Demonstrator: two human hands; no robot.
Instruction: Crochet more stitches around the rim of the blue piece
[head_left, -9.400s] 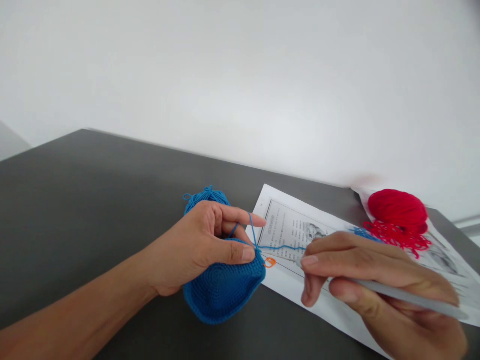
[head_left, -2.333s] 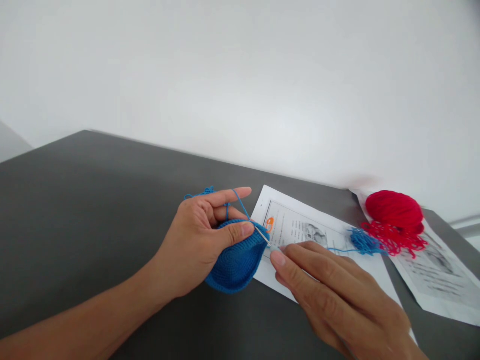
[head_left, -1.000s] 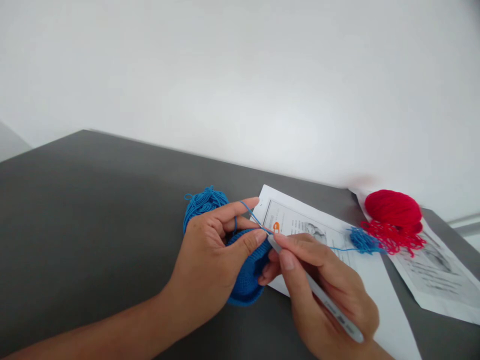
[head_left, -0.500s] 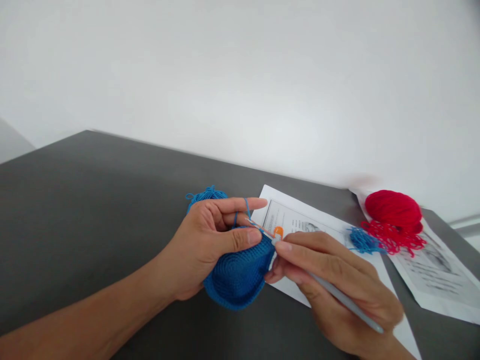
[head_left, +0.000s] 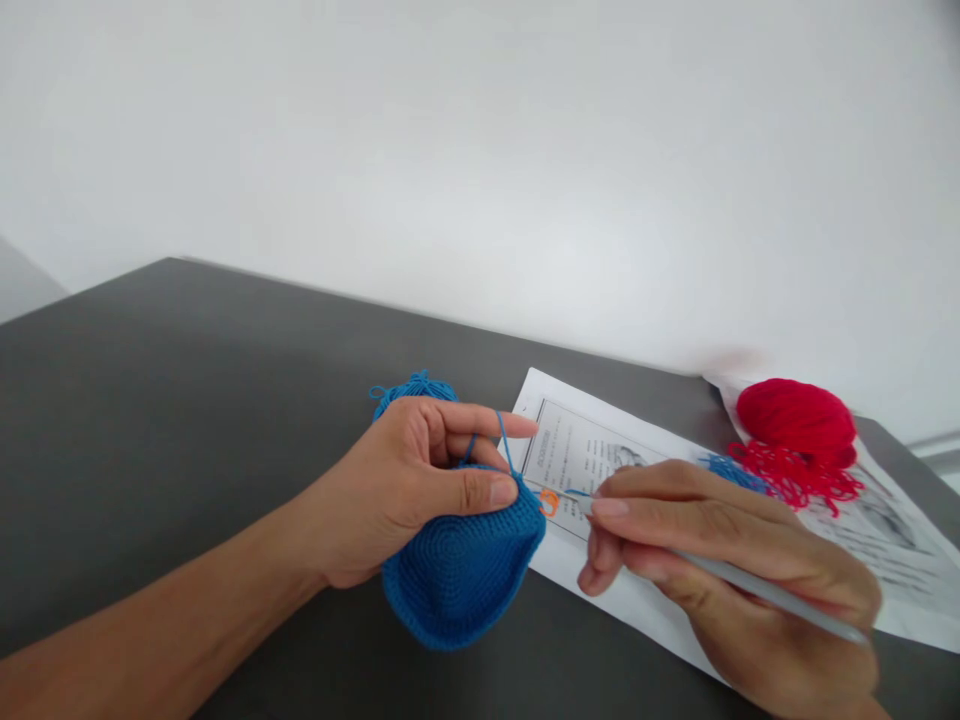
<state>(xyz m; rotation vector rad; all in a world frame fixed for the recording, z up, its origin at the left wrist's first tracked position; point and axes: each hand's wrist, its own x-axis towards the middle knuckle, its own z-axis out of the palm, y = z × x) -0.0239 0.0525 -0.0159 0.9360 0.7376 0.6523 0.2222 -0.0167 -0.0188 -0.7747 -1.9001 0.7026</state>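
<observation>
My left hand (head_left: 435,470) pinches the top edge of a blue crocheted piece (head_left: 465,570) between thumb and fingers. A strand of blue yarn (head_left: 505,440) runs over its outstretched index finger down to the edge of the piece. My right hand (head_left: 720,570) grips a grey-handled crochet hook (head_left: 772,594) like a pen, to the right of the piece. The hook's tip points left, toward the edge; whether it sits in a loop is too blurred to tell. A small orange stitch marker (head_left: 550,503) hangs at the right edge of the crocheted piece.
Behind my left hand lies a blue yarn bundle (head_left: 416,388). A printed sheet (head_left: 570,450) lies under and beyond my hands. Further right, a red yarn ball (head_left: 796,422) and loose blue yarn (head_left: 739,470) rest by a second printed sheet (head_left: 922,590). The grey table (head_left: 225,400) meets a white wall.
My right hand has drawn the hook to the right, away from the crocheted piece. The piece has shifted slightly left and down, and the orange marker now shows uncovered at its edge.
</observation>
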